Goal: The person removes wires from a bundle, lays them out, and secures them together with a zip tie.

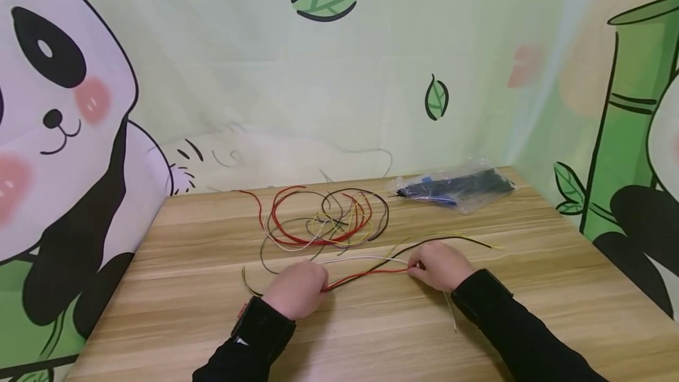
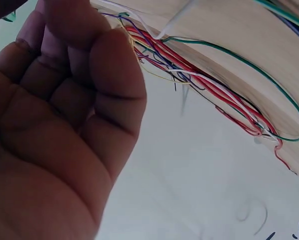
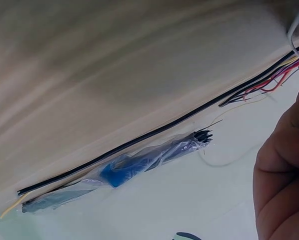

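My left hand (image 1: 297,289), at the near middle of the table, has its fingers curled and pinches a red wire (image 1: 379,272). The thumb and forefinger of my right hand (image 1: 437,265) pinch the other part of the red wire, together with a white wire (image 1: 358,258). That white wire arches back toward the left hand, and its tail hangs below the right palm. A black wire (image 1: 472,239) and a yellow wire (image 1: 495,247) run from beside the left hand past the right one. In the left wrist view the curled left fingers (image 2: 117,95) hide what they grip.
Behind the hands lies a loose tangle of red, black, yellow and white wires (image 1: 318,243). A clear plastic bag (image 1: 467,202) of dark strands rests at the back right of the wooden table (image 1: 175,311). A printed cloth (image 1: 239,75) hangs behind the table.
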`<state>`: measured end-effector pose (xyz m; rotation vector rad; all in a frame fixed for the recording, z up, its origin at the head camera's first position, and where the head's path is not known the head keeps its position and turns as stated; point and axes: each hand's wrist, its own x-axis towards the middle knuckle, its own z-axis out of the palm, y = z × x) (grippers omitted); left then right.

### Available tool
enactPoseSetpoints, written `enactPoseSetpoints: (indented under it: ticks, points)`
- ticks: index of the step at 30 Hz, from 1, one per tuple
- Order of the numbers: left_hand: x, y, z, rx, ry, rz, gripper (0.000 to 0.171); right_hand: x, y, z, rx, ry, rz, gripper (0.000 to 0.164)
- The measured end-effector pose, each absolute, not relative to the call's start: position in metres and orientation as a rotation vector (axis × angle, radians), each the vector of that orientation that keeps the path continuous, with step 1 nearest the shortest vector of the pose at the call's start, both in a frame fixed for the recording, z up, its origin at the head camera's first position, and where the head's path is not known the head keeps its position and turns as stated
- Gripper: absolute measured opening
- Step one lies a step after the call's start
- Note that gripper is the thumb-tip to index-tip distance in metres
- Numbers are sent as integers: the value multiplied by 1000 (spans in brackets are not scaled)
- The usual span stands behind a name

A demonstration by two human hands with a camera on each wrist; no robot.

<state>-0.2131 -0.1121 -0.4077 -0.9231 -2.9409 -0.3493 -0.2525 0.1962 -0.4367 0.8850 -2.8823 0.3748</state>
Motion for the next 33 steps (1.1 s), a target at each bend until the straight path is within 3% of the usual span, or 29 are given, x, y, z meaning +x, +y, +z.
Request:
enactPoseSetpoints:
  ticks: [10, 22, 33]
  points:
    - [-222, -115, -415, -699, -2785, -241, 21, -255, 188, -433, 859, -2883, 406, 6]
    - [-222, -113, -424, -704, -2724, -86, 18, -258, 183, -434, 747, -2906, 418, 7]
    - [-224, -113, -425, -732, -2823, -236, 21, -256, 185, -428, 711, -2901, 419, 7]
